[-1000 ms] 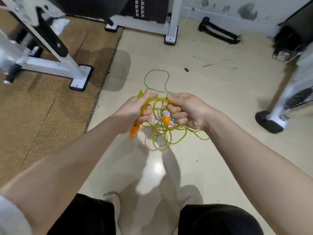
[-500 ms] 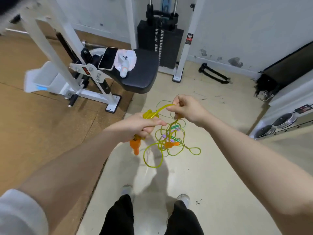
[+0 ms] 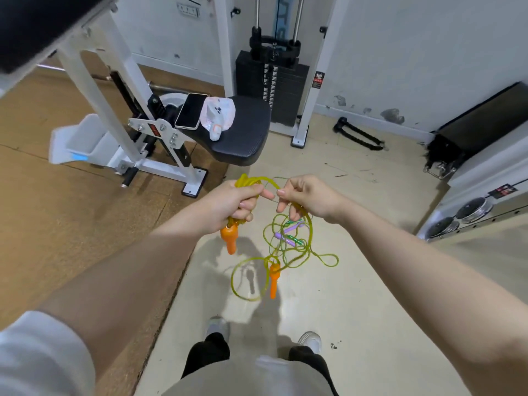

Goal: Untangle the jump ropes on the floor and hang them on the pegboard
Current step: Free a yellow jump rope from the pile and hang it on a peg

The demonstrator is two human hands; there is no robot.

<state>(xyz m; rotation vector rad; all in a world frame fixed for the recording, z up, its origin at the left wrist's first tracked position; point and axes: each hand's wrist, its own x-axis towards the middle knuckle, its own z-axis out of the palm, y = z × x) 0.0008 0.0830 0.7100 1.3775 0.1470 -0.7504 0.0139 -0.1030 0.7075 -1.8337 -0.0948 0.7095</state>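
Left hand [image 3: 228, 201] clenched around bunched translucent yellow plastic jump rope [image 3: 285, 252], orange handle [image 3: 229, 237] hanging below. Right hand [image 3: 305, 197] pinching a yellow strand; tangle dangling.

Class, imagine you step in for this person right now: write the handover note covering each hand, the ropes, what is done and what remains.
Left hand grips a bunch of yellow rope, one orange handle hanging below it.
Right hand pinches a rope strand.
Tangle hangs between the hands: second orange handle, purple-green handles, thin green rope.
Done: ropes lifted off the floor.
Left: separate the ropes and hang them; no pegboard in view.
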